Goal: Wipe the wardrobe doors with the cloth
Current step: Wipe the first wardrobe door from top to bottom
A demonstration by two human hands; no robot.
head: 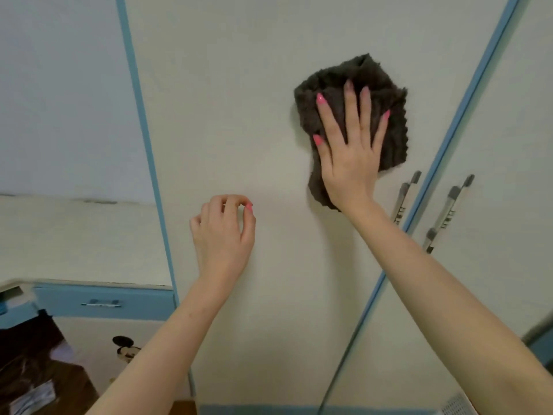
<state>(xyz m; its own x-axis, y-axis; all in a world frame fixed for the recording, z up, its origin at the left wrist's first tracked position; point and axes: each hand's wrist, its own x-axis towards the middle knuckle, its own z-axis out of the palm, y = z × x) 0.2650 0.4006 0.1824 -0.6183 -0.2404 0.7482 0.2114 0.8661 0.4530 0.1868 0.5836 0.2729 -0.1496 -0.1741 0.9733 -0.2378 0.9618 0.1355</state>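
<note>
A cream wardrobe door [239, 115] with blue edging fills the middle of the view. My right hand [350, 145] lies flat with fingers spread, pressing a dark grey-brown cloth [389, 94] against the upper right part of this door. The cloth is crumpled and sticks out above, right and below the hand. My left hand [223, 232] hovers lower left, close to the door, fingers curled and thumb meeting fingertips, holding nothing. A second cream door [508, 145] stands to the right.
Two metal handles [404, 196] [449, 211] flank the blue seam between the doors, just below the cloth. At lower left a blue drawer [101, 301] with a handle sits over a panel with a cartoon sticker [125, 348]. Dark wooden furniture [36, 369] stands at bottom left.
</note>
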